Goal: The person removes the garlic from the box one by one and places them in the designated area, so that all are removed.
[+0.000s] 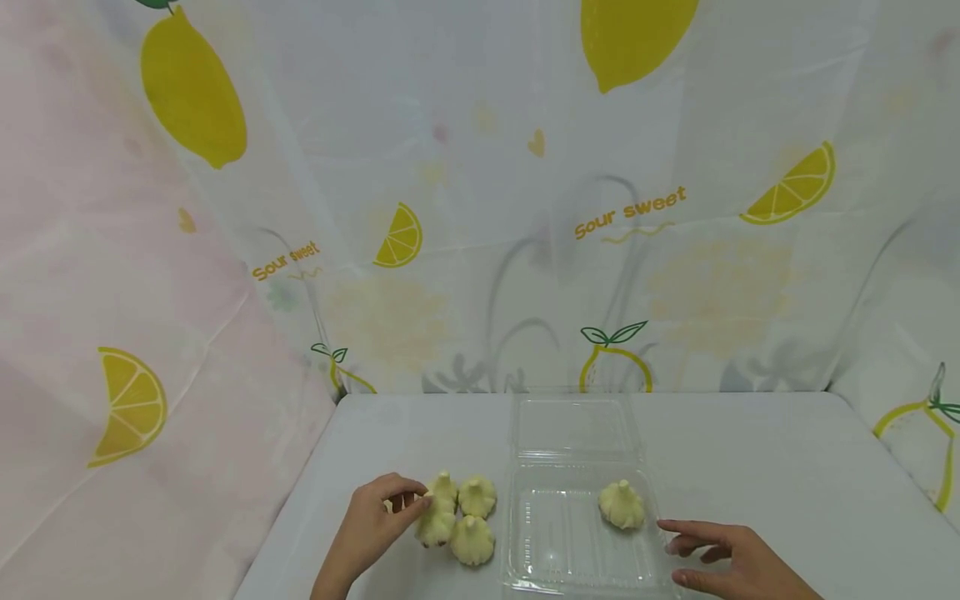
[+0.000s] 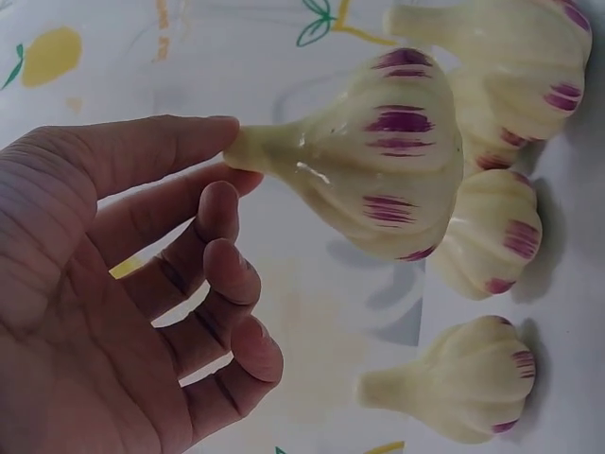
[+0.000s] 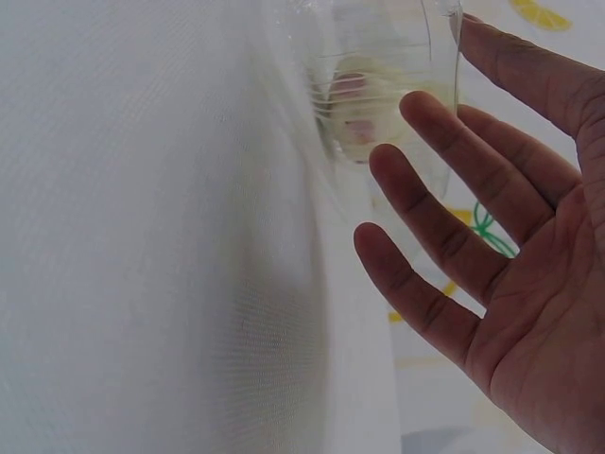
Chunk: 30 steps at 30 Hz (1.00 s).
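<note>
My left hand [image 1: 382, 515] pinches the stem of a garlic bulb [image 2: 378, 156] between thumb and forefinger. The bulb is pale cream with purple streaks, and in the left wrist view it hangs clear of the others. Several more garlic bulbs [image 1: 472, 542] sit close together beside it on the table. To their right lies a clear plastic box [image 1: 517, 533] with its lid folded back. One garlic bulb [image 1: 622, 505] stands in the right side of that box. My right hand [image 1: 723, 554] is at the box's right edge, fingers spread and holding nothing.
The hinged transparent lid [image 1: 573, 427] lies toward the back of the white table [image 1: 750, 467]. A lemon-print curtain [image 1: 480, 317] rises behind the table, and similar cloth stands along both sides.
</note>
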Each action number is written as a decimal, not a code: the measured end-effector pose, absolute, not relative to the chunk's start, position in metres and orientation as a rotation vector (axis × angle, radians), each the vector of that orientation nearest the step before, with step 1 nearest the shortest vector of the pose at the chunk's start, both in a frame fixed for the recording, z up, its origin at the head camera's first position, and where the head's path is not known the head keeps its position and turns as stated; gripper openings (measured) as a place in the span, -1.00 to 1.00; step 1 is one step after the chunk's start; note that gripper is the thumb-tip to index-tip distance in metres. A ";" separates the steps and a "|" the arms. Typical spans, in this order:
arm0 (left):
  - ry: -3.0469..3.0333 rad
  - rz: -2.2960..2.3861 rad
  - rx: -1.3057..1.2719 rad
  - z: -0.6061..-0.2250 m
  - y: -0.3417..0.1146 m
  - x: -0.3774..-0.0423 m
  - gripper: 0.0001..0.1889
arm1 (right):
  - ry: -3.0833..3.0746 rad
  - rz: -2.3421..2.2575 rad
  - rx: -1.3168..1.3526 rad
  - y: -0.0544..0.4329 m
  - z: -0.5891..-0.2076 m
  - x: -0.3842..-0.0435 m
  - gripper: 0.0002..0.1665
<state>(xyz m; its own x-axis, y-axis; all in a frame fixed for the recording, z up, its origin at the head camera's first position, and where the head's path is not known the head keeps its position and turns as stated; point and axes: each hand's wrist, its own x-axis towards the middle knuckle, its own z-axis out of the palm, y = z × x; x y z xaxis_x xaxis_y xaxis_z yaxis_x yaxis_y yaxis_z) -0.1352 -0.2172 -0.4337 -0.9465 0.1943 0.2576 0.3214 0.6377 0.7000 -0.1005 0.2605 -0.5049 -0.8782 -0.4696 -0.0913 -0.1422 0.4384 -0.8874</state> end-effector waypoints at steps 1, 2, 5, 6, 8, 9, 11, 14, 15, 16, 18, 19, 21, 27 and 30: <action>-2.711 -1.206 -0.435 -0.434 -0.218 -0.135 -0.95 | 2.371 -1.413 -0.523 0.260 -0.505 -0.101 -0.38; -2.723 -1.212 -0.444 -0.435 -0.219 -0.135 -0.95 | 2.372 -1.410 -0.524 0.260 -0.505 -0.101 -0.38; -2.745 -1.225 -0.459 -0.438 -0.222 -0.135 -0.95 | 2.376 -1.402 -0.528 0.261 -0.505 -0.101 -0.38; -2.744 -1.224 -0.464 -0.439 -0.222 -0.135 -0.95 | 2.372 -1.404 -0.526 0.261 -0.505 -0.101 -0.38; -2.740 -1.216 -0.477 -0.442 -0.224 -0.135 -0.95 | 2.363 -1.408 -0.519 0.261 -0.505 -0.101 -0.38; -2.736 -1.207 -0.487 -0.444 -0.224 -0.136 -0.95 | 2.358 -1.410 -0.514 0.261 -0.505 -0.101 -0.38; -2.736 -1.202 -0.503 -0.447 -0.226 -0.136 -0.95 | 2.350 -1.415 -0.506 0.261 -0.505 -0.101 -0.38; -2.752 -1.207 -0.505 -0.450 -0.227 -0.137 -0.94 | 2.346 -1.420 -0.501 0.260 -0.504 -0.100 -0.38; -2.753 -1.209 -0.507 -0.451 -0.227 -0.137 -0.93 | 2.347 -1.420 -0.502 0.260 -0.504 -0.100 -0.38; -2.758 -1.214 -0.502 -0.452 -0.228 -0.137 -0.93 | 2.349 -1.421 -0.504 0.260 -0.504 -0.100 -0.38; -2.758 -1.220 -0.503 -0.455 -0.229 -0.137 -0.93 | 2.349 -1.422 -0.507 0.260 -0.504 -0.101 -0.38; -2.753 -1.219 -0.509 -0.456 -0.229 -0.137 -0.94 | 2.349 -1.422 -0.510 0.260 -0.504 -0.101 -0.38; -2.748 -1.221 -0.519 -0.458 -0.230 -0.137 -0.94 | 2.348 -1.421 -0.513 0.261 -0.505 -0.101 -0.38; -2.770 -1.236 -0.521 -0.464 -0.232 -0.138 -0.92 | 2.348 -1.420 -0.509 0.261 -0.505 -0.101 -0.39; -2.792 -1.224 -0.512 -0.465 -0.233 -0.138 -0.90 | 2.351 -1.423 -0.509 0.261 -0.505 -0.101 -0.38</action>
<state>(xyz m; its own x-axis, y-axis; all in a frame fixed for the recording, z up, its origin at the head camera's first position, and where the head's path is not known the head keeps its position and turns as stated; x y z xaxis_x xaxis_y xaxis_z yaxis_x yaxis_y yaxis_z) -0.1378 -0.2325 -0.4653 -0.9438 0.2791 0.1768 0.3191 0.6316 0.7066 -0.1009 0.2612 -0.5053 -0.8761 -0.4704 -0.1059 -0.1244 0.4326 -0.8929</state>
